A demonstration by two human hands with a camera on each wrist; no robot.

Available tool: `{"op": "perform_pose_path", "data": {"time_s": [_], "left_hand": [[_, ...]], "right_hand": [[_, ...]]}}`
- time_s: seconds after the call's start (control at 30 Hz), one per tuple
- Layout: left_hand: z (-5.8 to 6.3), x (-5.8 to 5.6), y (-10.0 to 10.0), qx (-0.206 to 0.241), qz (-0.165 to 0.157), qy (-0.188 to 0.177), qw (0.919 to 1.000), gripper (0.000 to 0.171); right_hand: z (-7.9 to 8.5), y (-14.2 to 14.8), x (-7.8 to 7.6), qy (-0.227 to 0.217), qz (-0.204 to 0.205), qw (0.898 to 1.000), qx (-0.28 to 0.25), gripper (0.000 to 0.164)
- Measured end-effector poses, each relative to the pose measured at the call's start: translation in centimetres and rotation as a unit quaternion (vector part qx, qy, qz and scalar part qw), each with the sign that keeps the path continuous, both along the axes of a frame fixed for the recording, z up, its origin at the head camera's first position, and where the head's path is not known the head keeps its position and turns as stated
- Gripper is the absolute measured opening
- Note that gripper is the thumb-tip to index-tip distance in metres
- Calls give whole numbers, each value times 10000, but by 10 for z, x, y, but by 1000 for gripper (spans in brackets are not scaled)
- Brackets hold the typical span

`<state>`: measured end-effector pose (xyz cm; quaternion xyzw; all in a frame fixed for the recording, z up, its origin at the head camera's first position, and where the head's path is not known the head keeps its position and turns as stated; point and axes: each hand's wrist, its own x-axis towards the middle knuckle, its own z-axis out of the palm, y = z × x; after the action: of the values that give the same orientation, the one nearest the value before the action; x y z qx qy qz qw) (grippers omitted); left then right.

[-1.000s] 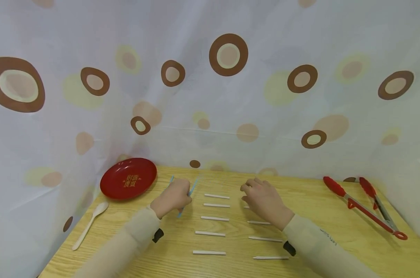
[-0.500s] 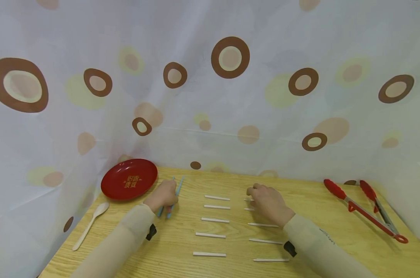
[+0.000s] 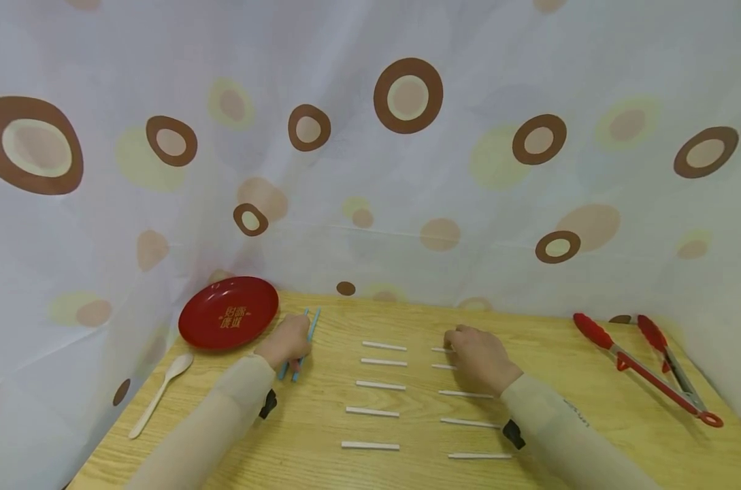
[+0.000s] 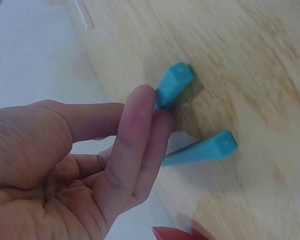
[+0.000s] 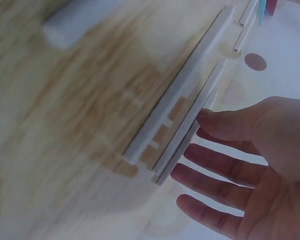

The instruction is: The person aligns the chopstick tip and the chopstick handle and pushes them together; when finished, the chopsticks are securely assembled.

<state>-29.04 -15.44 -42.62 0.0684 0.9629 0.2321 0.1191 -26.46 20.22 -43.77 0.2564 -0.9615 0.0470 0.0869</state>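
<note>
In the head view, my left hand (image 3: 286, 340) is just right of the red plate, over two slim blue chopsticks lying side by side. In the left wrist view, its thumb and finger pinch the upper blue chopstick (image 4: 176, 81) close over the wood. The lower blue chopstick (image 4: 210, 150) runs behind the fingers. My right hand (image 3: 483, 355) reaches over the far end of the right column of thin white sticks. Its thumb and index tips are right at the farthest white stick (image 3: 441, 350), whose right part the hand hides; the other fingers extend loosely.
A left column of several white sticks (image 3: 379, 386) lies mid-table, with the right column (image 3: 469, 423) nearer my right sleeve. A red plate (image 3: 205, 320) and a pale spoon (image 3: 160, 396) are at left. Red-tipped tongs (image 3: 648, 381) lie at right. A patterned curtain encloses the wooden table.
My left hand has moved left, bringing one blue chopstick beside the other. My right hand has shifted slightly right, uncovering the left end of the farthest white stick.
</note>
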Motion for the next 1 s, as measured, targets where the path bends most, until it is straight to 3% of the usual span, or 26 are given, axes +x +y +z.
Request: {"op": "perform_pose_path", "data": {"time_s": [0.3, 0.57, 1.0], "left_hand": [[1, -1, -2, 309, 292, -203, 9989, 19], [6, 2, -4, 283, 261, -129, 9992, 18], [4, 2, -2, 111, 300, -145, 9994, 17]], "right_hand": [[-2, 6, -2, 18, -63, 10000, -10, 11], [-4, 9, -1, 275, 5, 9996, -82, 12], [-9, 10, -3, 446, 143, 9984, -308, 14]]}}
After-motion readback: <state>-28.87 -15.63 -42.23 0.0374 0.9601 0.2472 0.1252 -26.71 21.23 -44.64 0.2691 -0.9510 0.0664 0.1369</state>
